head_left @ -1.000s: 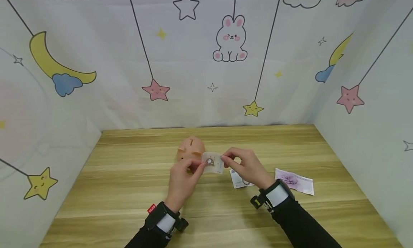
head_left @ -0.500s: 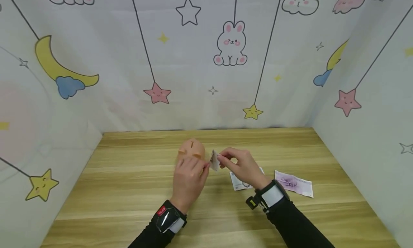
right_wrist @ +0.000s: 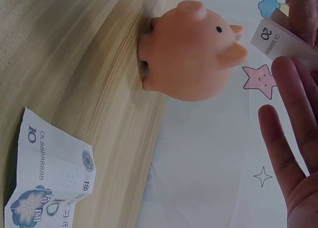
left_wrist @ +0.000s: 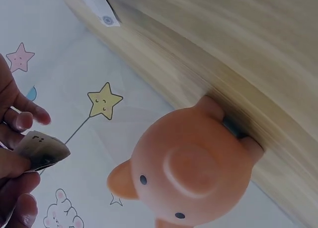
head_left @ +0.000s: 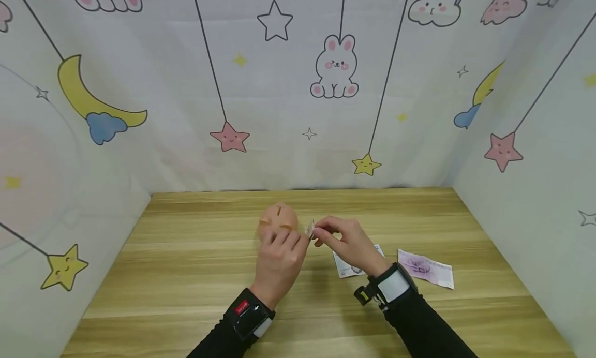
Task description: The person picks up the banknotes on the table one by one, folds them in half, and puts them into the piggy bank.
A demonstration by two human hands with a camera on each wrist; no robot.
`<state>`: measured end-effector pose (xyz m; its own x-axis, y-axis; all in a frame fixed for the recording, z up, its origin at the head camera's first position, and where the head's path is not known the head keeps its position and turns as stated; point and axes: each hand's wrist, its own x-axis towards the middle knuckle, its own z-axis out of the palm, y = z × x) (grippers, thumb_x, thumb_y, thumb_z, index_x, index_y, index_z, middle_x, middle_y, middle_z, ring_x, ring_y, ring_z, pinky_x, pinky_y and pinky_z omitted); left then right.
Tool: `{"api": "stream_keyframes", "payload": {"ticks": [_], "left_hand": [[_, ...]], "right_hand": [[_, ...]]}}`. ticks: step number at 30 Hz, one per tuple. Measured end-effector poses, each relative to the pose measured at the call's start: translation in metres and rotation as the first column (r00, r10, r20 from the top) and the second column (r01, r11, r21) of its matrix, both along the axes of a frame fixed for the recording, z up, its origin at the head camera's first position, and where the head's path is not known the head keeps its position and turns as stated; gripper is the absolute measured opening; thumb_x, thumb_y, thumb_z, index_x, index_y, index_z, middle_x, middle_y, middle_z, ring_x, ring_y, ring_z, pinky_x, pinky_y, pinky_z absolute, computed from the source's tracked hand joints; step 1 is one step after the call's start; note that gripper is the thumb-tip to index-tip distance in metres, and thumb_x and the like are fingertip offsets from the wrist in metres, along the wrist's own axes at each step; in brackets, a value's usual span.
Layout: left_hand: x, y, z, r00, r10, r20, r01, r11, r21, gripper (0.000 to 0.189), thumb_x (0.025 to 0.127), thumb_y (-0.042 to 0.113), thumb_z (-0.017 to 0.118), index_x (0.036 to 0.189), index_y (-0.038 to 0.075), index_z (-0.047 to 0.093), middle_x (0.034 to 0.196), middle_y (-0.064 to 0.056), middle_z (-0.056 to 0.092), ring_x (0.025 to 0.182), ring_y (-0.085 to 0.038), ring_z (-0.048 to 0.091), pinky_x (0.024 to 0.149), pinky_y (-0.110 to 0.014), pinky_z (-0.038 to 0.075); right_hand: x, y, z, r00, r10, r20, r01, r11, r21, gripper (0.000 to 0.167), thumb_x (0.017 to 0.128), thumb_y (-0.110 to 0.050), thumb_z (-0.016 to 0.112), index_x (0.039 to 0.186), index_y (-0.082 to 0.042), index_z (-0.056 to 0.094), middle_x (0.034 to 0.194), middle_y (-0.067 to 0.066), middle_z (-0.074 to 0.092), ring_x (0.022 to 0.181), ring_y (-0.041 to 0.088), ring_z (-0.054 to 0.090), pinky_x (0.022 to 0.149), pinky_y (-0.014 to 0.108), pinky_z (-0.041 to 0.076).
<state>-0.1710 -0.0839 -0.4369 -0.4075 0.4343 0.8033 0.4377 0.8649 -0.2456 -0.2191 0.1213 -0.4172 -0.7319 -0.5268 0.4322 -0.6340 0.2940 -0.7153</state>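
Note:
A small folded banknote (head_left: 310, 229) is pinched between the fingertips of both hands, just right of the piggy bank (head_left: 278, 215). My left hand (head_left: 281, 259) grips the note's near side and overlaps the front of the bank in the head view. From the right, my right hand (head_left: 350, 243) pinches the other side with thumb and forefinger. The right wrist view shows a printed 20 on the folded note (right_wrist: 277, 41), with other fingers stretched out beside it. The bank, an orange-pink pig with a slot on top, stands upright on the table.
A bluish-white 10 note (head_left: 346, 267) lies on the wooden table (head_left: 186, 275), partly behind the right hand and wrist. Right of it lies a purple banknote (head_left: 426, 268). Printed cloth walls (head_left: 279, 104) enclose the table at the back and sides.
The note was held flat and spread between both hands; now it is folded over and narrower. The left hand turned palm-down and moved right, and the right hand came slightly left.

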Motion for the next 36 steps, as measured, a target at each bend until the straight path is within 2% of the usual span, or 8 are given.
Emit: {"api": "stream_keyframes", "payload": {"ticks": [8, 12, 18, 22, 27, 30, 33, 36], "left_hand": [[0.001, 0.000, -0.001, 1.000, 0.005, 0.005, -0.005, 0.998, -0.065, 0.023, 0.107, 0.007, 0.059, 0.094, 0.009, 0.078, 0.080, -0.002, 0.069, 0.075, -0.021, 0.061, 0.076, -0.036, 0.044], [0.001, 0.002, -0.004, 1.000, -0.002, 0.024, 0.003, 0.999, -0.042, 0.007, 0.099, 0.011, 0.074, 0.095, 0.010, 0.079, 0.081, -0.001, 0.070, 0.075, -0.021, 0.062, 0.074, -0.036, 0.043], [0.001, 0.003, -0.005, 0.992, -0.070, 0.107, 0.056, 0.991, 0.124, 0.021, 0.087, 0.028, 0.092, 0.095, 0.013, 0.080, 0.084, -0.001, 0.073, 0.079, -0.022, 0.064, 0.074, -0.038, 0.044], [0.000, 0.000, -0.003, 0.967, -0.172, 0.189, 0.111, 0.950, 0.292, 0.023, 0.085, 0.029, 0.093, 0.093, 0.014, 0.078, 0.085, 0.001, 0.072, 0.081, -0.020, 0.065, 0.076, -0.040, 0.049], [-0.006, -0.007, 0.005, 0.897, -0.338, 0.284, 0.127, 0.814, 0.567, 0.019, 0.088, 0.018, 0.091, 0.098, 0.009, 0.077, 0.086, -0.002, 0.069, 0.075, -0.017, 0.063, 0.069, -0.037, 0.053], [-0.008, -0.011, 0.011, 0.813, -0.455, 0.364, 0.101, 0.725, 0.681, 0.018, 0.092, 0.014, 0.087, 0.106, 0.006, 0.078, 0.091, -0.005, 0.070, 0.078, -0.019, 0.063, 0.068, -0.039, 0.056], [-0.009, -0.013, 0.014, 0.720, -0.554, 0.418, 0.077, 0.662, 0.746, 0.015, 0.096, 0.012, 0.082, 0.110, 0.007, 0.080, 0.096, -0.004, 0.072, 0.081, -0.018, 0.063, 0.070, -0.041, 0.057], [-0.010, -0.014, 0.014, 0.668, -0.617, 0.416, 0.087, 0.619, 0.781, 0.010, 0.098, 0.010, 0.079, 0.107, 0.007, 0.081, 0.098, -0.004, 0.072, 0.081, -0.017, 0.062, 0.069, -0.038, 0.056]], "right_hand": [[-0.001, 0.000, 0.001, 1.000, 0.003, 0.031, -0.003, 1.000, -0.001, 0.011, 0.106, -0.016, 0.069, 0.109, -0.012, 0.079, 0.099, -0.001, 0.079, 0.083, 0.013, 0.077, 0.066, 0.033, 0.059], [-0.001, 0.001, -0.003, 1.000, -0.014, 0.028, 0.014, 1.000, 0.001, 0.011, 0.107, -0.015, 0.068, 0.107, -0.011, 0.079, 0.097, -0.001, 0.079, 0.082, 0.012, 0.076, 0.068, 0.031, 0.058], [-0.002, 0.004, -0.008, 0.999, -0.037, -0.008, 0.037, 0.999, 0.001, 0.014, 0.108, -0.013, 0.065, 0.108, -0.011, 0.079, 0.095, -0.002, 0.079, 0.082, 0.011, 0.076, 0.070, 0.029, 0.057], [-0.002, 0.007, -0.007, 0.998, -0.046, -0.036, 0.046, 0.999, 0.007, 0.013, 0.108, -0.011, 0.065, 0.108, -0.011, 0.079, 0.093, -0.002, 0.079, 0.081, 0.010, 0.075, 0.066, 0.031, 0.055], [0.000, 0.011, -0.004, 0.997, -0.031, -0.071, 0.033, 0.999, 0.023, 0.013, 0.107, -0.010, 0.066, 0.108, -0.011, 0.078, 0.091, 0.000, 0.079, 0.080, 0.009, 0.074, 0.059, 0.031, 0.052], [0.001, 0.012, -0.003, 0.996, -0.016, -0.092, 0.019, 0.999, 0.038, 0.013, 0.107, -0.009, 0.066, 0.109, -0.012, 0.078, 0.091, 0.000, 0.078, 0.080, 0.009, 0.074, 0.061, 0.029, 0.054], [0.003, 0.013, -0.003, 0.993, -0.003, -0.118, 0.009, 0.998, 0.055, 0.013, 0.107, -0.008, 0.066, 0.109, -0.012, 0.078, 0.090, 0.000, 0.077, 0.079, 0.009, 0.072, 0.064, 0.029, 0.055], [0.004, 0.012, -0.003, 0.989, 0.006, -0.149, 0.005, 0.997, 0.073, 0.012, 0.106, -0.008, 0.067, 0.108, -0.012, 0.078, 0.089, -0.001, 0.076, 0.079, 0.010, 0.072, 0.064, 0.027, 0.055]]}}
